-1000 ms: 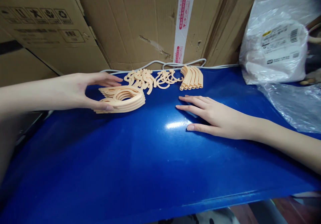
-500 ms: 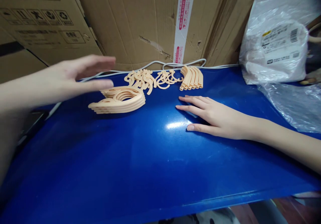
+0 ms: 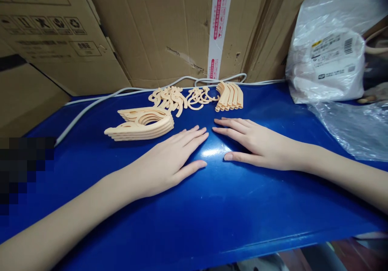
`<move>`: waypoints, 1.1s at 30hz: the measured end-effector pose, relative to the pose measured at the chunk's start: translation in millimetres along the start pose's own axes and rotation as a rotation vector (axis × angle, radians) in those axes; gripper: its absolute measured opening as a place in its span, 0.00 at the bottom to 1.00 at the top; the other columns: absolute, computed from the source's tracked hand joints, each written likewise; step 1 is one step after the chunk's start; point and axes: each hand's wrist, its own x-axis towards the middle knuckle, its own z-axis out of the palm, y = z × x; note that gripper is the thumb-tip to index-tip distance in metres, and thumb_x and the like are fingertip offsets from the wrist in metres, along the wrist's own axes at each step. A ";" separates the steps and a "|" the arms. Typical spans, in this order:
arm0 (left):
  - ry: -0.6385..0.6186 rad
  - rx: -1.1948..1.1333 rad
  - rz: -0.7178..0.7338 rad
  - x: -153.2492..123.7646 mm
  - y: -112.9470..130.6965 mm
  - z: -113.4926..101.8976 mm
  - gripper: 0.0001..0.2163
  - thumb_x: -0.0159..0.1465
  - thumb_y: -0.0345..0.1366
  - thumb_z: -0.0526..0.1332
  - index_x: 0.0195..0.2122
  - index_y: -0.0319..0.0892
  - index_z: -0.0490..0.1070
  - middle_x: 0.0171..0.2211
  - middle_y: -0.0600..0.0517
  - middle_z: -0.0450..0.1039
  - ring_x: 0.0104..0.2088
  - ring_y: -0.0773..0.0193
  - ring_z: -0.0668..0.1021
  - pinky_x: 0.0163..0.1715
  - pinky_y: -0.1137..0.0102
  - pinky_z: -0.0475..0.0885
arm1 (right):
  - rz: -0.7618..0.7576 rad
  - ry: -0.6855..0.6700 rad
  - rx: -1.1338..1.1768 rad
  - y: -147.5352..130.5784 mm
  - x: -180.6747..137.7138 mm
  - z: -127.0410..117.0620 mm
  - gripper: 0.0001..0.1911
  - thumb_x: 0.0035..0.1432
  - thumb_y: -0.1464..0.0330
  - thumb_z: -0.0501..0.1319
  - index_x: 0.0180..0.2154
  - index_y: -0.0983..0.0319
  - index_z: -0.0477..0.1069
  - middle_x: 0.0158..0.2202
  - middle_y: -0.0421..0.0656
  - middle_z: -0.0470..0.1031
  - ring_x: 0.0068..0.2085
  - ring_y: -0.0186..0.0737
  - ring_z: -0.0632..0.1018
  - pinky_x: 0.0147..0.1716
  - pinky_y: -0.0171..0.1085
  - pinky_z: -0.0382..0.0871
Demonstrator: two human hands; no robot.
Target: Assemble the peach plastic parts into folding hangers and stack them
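Observation:
My left hand (image 3: 172,157) lies flat on the blue tabletop (image 3: 169,226), fingers stretched out, holding nothing. Opposite it rests my right hand (image 3: 251,141), also flat with thumb apart and nothing in it. Just beyond my left fingers is a stack of cream plastic pieces (image 3: 151,130) with oval openings, shaped like hanger bodies. Behind that lies a heap of small curved cream pieces (image 3: 169,99), and beside it several cream hooks (image 3: 197,98). Past my right fingertips, a row of curved hollow cream arms (image 3: 229,97) sits side by side.
Cardboard boxes (image 3: 169,28) stand along the back edge, with a white cable (image 3: 100,99) running in front. A clear plastic bag with a labelled white packet (image 3: 330,60) sits at the back right. The table's front edge (image 3: 273,242) crosses below; the left edge is pixelated.
My left hand has come down from above the left side and now lies flat on the table, nearer the middle. My right hand has stayed in place. The view has shifted slightly.

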 end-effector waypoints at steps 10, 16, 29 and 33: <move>-0.007 0.005 -0.016 2.1 -0.1 -1.4 0.30 0.74 0.52 0.46 0.69 0.36 0.56 0.70 0.41 0.53 0.69 0.48 0.60 0.68 0.52 0.57 | 0.079 0.011 0.149 3.5 9.9 -15.5 0.33 0.69 0.49 0.52 0.64 0.64 0.63 0.64 0.53 0.68 0.63 0.51 0.71 0.61 0.52 0.64; -0.005 -0.009 -0.011 0.7 -2.1 -2.7 0.30 0.74 0.51 0.46 0.70 0.37 0.56 0.70 0.42 0.53 0.69 0.50 0.60 0.68 0.51 0.58 | 0.401 0.244 0.069 55.5 38.9 -39.9 0.22 0.65 0.53 0.56 0.47 0.62 0.76 0.42 0.50 0.81 0.41 0.50 0.80 0.42 0.47 0.72; -0.016 0.009 -0.010 -0.5 -3.4 -5.8 0.29 0.74 0.51 0.46 0.69 0.36 0.56 0.70 0.42 0.53 0.70 0.50 0.60 0.68 0.51 0.58 | 0.908 0.107 0.163 134.2 77.0 -31.5 0.40 0.53 0.42 0.63 0.56 0.65 0.68 0.33 0.48 0.79 0.34 0.49 0.79 0.36 0.46 0.71; -0.018 0.011 -0.009 0.1 -3.8 -5.8 0.29 0.74 0.51 0.46 0.69 0.36 0.56 0.70 0.42 0.53 0.70 0.50 0.59 0.68 0.51 0.57 | 0.909 0.137 0.216 133.4 78.8 -31.1 0.30 0.57 0.55 0.65 0.55 0.66 0.68 0.29 0.44 0.77 0.27 0.42 0.76 0.32 0.44 0.72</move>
